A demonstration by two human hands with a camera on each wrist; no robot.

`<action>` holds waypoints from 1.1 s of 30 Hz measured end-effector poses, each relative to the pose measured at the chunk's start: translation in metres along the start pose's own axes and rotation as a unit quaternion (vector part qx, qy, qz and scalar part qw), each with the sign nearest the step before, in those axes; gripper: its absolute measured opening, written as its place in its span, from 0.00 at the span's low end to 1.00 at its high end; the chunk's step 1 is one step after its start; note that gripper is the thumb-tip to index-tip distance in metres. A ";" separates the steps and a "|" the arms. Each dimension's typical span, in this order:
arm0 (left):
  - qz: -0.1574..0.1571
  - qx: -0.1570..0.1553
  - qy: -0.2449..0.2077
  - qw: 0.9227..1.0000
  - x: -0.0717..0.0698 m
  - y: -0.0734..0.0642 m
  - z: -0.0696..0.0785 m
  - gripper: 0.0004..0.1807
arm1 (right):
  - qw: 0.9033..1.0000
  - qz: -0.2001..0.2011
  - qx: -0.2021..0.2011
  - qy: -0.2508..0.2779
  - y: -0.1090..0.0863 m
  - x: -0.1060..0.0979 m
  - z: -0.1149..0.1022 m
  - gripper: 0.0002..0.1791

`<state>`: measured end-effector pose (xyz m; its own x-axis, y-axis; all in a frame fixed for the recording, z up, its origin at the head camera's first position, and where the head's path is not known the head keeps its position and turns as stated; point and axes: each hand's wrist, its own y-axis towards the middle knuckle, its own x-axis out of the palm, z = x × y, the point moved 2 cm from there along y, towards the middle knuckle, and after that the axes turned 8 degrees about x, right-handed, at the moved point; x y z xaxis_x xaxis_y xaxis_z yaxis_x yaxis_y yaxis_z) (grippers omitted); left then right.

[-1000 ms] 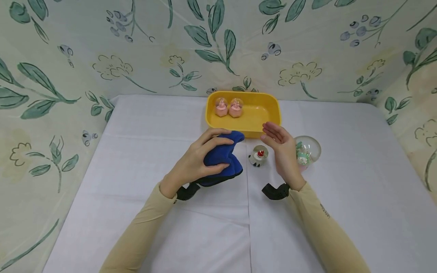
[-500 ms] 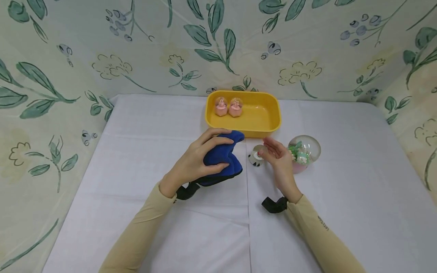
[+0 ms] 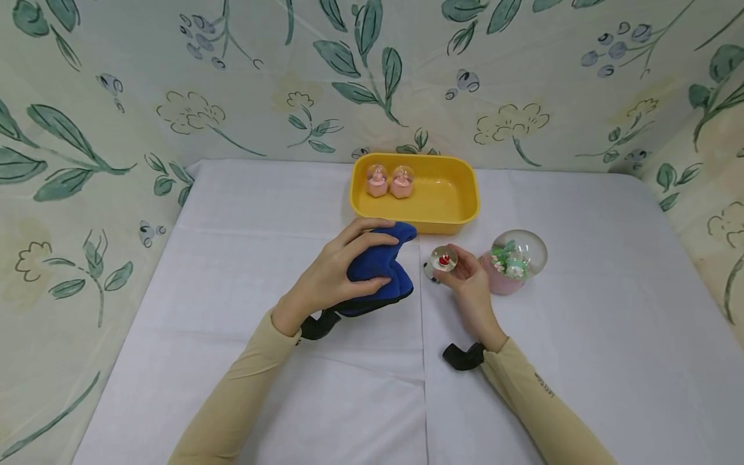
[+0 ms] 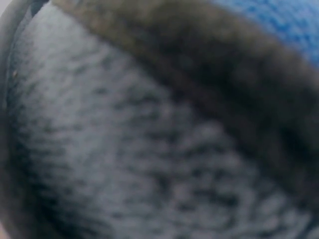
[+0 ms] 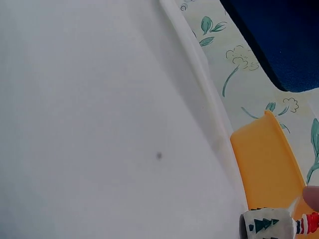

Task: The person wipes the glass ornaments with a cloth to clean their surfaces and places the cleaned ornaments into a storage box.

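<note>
My left hand [image 3: 340,265] grips a folded blue cloth [image 3: 378,265] with a dark edge, held over the table left of centre. Up close in the left wrist view, a blurred grey fuzzy surface and a dark border fill the picture, with a bit of blue in the corner. Thumb and fingers of my right hand [image 3: 473,294] pinch a small snow globe [image 3: 444,259] with a red figure inside. Its white base [image 5: 269,224] carries dark tree shapes in the right wrist view, where one fingertip [image 5: 311,198] shows beside the dome.
Behind the hands stands a yellow tray [image 3: 447,226] with two small pink snow globes [image 3: 389,184] at its left end. A larger snow globe [image 3: 506,281] with a pink base lies tilted just right of my right hand. White cloth [image 3: 610,290] covers the table; patterned fabric hangs behind.
My right hand has come down and toward me from near the tray, and its fingers have closed on the small snow globe. The left hand and the blue cloth have stayed put.
</note>
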<state>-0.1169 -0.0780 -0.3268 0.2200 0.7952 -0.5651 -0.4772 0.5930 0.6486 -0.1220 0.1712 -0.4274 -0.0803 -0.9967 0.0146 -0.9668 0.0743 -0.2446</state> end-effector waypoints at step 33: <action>0.012 -0.009 -0.019 1.000 0.000 -0.001 -0.005 0.29 | 0.986 -0.012 -0.004 -0.168 -0.007 0.000 -0.017 0.27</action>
<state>-0.1208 -0.0788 -0.3301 0.2404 0.8130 -0.5303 -0.4977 0.5723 0.6518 -0.1198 0.1718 -0.4089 0.0265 -0.9529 -0.3021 -0.9694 0.0493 -0.2406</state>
